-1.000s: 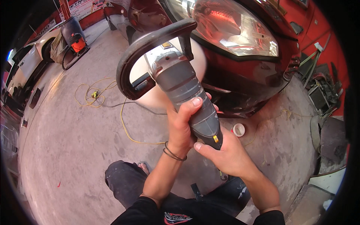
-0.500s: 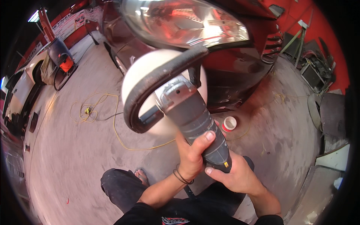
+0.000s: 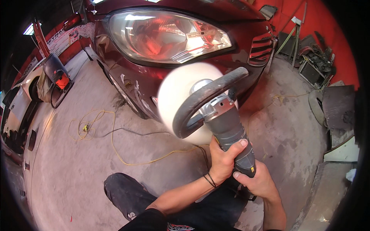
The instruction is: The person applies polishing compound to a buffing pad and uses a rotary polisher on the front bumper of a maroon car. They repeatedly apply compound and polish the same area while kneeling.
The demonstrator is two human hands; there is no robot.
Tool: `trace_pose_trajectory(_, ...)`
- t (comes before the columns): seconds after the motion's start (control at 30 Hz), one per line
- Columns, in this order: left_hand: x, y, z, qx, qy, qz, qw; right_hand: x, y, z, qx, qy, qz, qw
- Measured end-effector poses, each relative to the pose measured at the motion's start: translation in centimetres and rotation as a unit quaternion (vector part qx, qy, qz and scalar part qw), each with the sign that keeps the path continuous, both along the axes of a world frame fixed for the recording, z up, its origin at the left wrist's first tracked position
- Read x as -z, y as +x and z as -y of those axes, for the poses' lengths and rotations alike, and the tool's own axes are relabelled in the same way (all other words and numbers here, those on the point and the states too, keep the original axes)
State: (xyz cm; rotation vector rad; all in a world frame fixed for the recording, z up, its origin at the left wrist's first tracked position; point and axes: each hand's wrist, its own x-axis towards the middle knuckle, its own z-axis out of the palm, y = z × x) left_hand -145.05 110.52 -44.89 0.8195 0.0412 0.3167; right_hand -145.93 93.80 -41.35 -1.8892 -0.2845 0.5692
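Observation:
Both my hands hold a black and grey car polisher point(image 3: 228, 122) with a looped front handle point(image 3: 216, 90). My left hand point(image 3: 222, 163) wraps the middle of its body, thumb on top. Around the rear end closes my right hand point(image 3: 262, 180), just behind the left. A round white pad point(image 3: 171, 92) sits at the tool's head, partly covered by the loop. Behind it in the picture is the dark red bumper point(image 3: 142, 75) of a car, below a clear headlight point(image 3: 154, 36). Whether the pad touches the bumper I cannot tell.
A yellow cord point(image 3: 135, 163) and a dark cable point(image 3: 142, 133) trail over the concrete floor point(image 3: 69, 173). At the left stand a vacuum-like machine point(image 3: 58, 73) and a white car point(image 3: 17, 106). Car parts point(image 3: 337, 106) lean and lie along the right side by the red wall.
The polisher has shifted right and slightly down in the picture, still in both hands. More of the headlight shows now. The white and red tub on the floor has gone out of sight.

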Motion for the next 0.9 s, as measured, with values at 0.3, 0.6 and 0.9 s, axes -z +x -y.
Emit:
trace_pose_trajectory(0.3, 1.2, 6.4, 3.1, 0.011, 0.075, -0.011, 0.997, 3.8, 3.1, 2.0, 0.081, 0.100, 0.011, 0.992)
trace_pose_trajectory(0.6, 0.7, 12.5, 2.9, 0.106, 0.272, -0.063, 0.954, 8.8, 5.2, -0.8, 0.213, 0.299, -0.121, 0.922)
trace_pose_trajectory(0.9, 5.8, 4.3, -2.6, 0.007, 0.316, -0.045, 0.948, 14.1, 1.3, -4.2, 0.097, 0.179, -0.052, 0.978)
